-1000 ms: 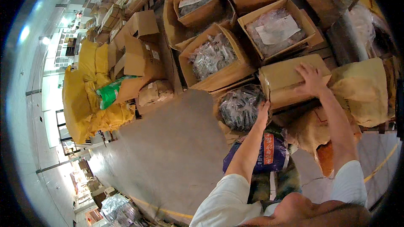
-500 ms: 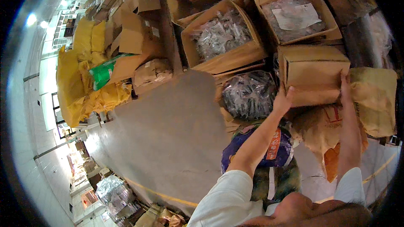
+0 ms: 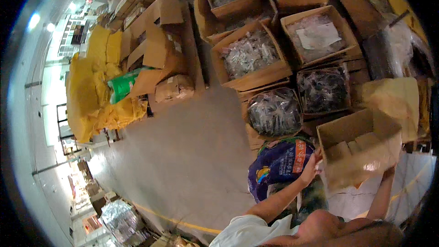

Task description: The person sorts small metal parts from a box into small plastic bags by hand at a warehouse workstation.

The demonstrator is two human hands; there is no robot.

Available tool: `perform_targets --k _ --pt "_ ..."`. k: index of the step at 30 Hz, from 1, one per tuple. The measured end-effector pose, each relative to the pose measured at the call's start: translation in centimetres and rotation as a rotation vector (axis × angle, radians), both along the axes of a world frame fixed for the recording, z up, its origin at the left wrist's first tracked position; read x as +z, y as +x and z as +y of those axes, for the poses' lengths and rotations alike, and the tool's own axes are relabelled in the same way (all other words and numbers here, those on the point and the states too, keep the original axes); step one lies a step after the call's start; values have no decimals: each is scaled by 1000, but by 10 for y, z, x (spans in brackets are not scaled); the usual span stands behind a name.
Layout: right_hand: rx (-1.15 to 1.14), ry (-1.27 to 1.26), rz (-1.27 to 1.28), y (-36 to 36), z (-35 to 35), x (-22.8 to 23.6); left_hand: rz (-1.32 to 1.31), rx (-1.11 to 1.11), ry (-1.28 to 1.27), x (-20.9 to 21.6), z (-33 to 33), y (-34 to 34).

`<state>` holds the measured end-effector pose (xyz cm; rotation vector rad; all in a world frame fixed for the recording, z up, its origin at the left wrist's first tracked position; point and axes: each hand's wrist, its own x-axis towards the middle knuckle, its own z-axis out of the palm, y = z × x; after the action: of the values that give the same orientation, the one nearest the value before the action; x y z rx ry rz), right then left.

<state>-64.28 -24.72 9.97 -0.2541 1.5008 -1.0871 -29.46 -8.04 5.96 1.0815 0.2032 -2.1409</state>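
Note:
An open cardboard box [image 3: 361, 171] is held in front of me at the right, tilted so its inside shows. Small tan blocks or flaps lie in it; I cannot tell which. My left hand [image 3: 312, 169] grips the box's left side. At its lower right corner is my right hand [image 3: 389, 172], its fingers mostly hidden by the box. Beyond the box sits a carton of dark pieces in clear plastic [image 3: 323, 89]. To its left is a clear bag of grey parts [image 3: 275, 112], with a purple printed sack [image 3: 281, 167] nearer to me.
Farther back stand open cartons of clear-bagged parts [image 3: 250, 55] and one with a white paper on top [image 3: 320, 36]. Yellow sacks [image 3: 89, 96] and cardboard boxes are piled at the left. A tan sack [image 3: 393, 103] lies at the right. Grey floor [image 3: 192, 151] stretches between.
The cardboard box has come down and nearer to me, turning so that its open inside shows. Both hands moved with it, uncovering the carton of dark pieces behind.

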Motion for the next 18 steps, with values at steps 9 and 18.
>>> perform_targets --k 9,18 --pt "-66 17 37 -23 173 127 -139 -426 -228 75 37 -1" --pt "-268 -102 -121 -116 307 133 -198 -659 -93 149 97 -45"
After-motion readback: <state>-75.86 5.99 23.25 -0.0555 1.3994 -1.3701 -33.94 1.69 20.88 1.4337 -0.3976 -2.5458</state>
